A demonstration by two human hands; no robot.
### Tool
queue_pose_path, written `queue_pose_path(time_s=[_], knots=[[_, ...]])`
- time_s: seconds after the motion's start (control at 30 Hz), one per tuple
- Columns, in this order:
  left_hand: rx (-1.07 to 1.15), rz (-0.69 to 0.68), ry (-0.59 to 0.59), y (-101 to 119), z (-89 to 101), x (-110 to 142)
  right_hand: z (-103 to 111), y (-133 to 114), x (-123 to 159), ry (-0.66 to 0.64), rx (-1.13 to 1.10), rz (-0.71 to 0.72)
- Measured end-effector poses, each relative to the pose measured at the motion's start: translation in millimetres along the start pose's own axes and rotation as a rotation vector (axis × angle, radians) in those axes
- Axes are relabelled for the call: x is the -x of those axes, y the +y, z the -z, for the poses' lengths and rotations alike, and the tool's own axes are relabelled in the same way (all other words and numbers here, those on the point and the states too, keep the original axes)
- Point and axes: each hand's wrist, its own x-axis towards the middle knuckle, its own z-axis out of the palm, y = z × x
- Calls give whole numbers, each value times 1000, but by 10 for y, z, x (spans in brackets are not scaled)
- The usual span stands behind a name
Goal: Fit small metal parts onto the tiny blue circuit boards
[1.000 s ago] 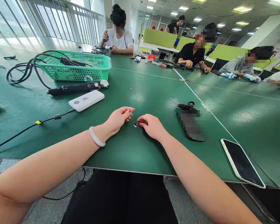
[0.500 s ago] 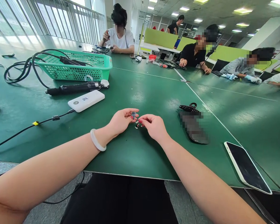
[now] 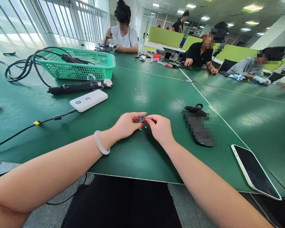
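Observation:
Between its thumb and fingers, my left hand (image 3: 128,124) holds a small dark piece with silvery, bluish detail (image 3: 141,118); it looks like a little circuit board. My right hand (image 3: 159,127) is pinched closed, its fingertips at the right edge of that piece. Whether a tiny part sits in this pinch is too small to make out. Just below the fingertips, a few tiny light-coloured parts (image 3: 144,127) lie on the green table (image 3: 137,161), partly hidden by my left thumb.
Left are a white power bank (image 3: 89,100) with a cable, a black cylindrical tool (image 3: 76,88) and a green basket (image 3: 102,68). Right lie a black hair claw clip (image 3: 196,109), a dark blurred object (image 3: 200,133) and a phone (image 3: 256,171). Several people sit across.
My left hand has moved slightly right with the small board, turning it, and its thumb has closed in. The board and my right fingertips now meet; before, they were a little apart.

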Motion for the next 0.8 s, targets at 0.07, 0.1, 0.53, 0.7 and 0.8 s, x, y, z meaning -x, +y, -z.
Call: queue_pose_path(time_s=[0.07, 0.1, 0.53, 0.7, 0.8], knots=[[-53, -31, 3, -22, 15, -2, -5, -5, 10, 11, 21, 23], [-75, -44, 5, -34, 22, -4, -7, -8, 16, 14, 27, 31], [-63, -48, -8, -22, 49, 6, -20, -44, 31, 12, -38, -9], [-5, -24, -8, 12, 49, 30, -37, -64, 51, 16, -36, 47], [72, -12, -15, 36, 44, 42, -40, -88, 65, 20, -15, 71]])
